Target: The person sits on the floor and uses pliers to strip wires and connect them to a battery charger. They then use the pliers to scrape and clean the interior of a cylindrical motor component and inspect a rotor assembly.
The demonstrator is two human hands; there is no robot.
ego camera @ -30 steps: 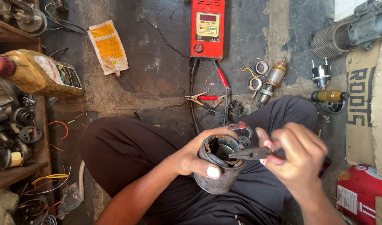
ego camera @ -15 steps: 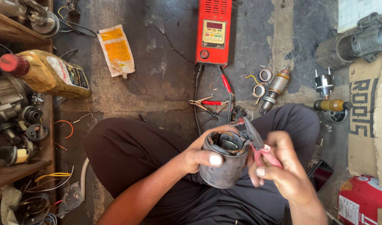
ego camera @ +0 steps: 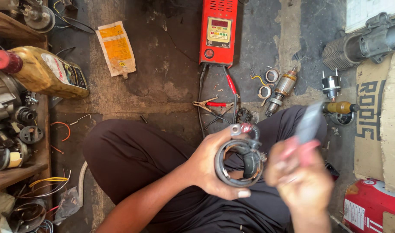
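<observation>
Left hand (ego camera: 210,166) clamped round dark cylindrical metal motor housing (ego camera: 239,160) with inner windings, over lap. Right hand (ego camera: 298,172), blurred, grips red-handled pliers (ego camera: 307,129) just beside housing.

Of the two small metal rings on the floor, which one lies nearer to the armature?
The lower ring, almost touching the armature. The upper ring lies farther up, toward the red tester.
</observation>
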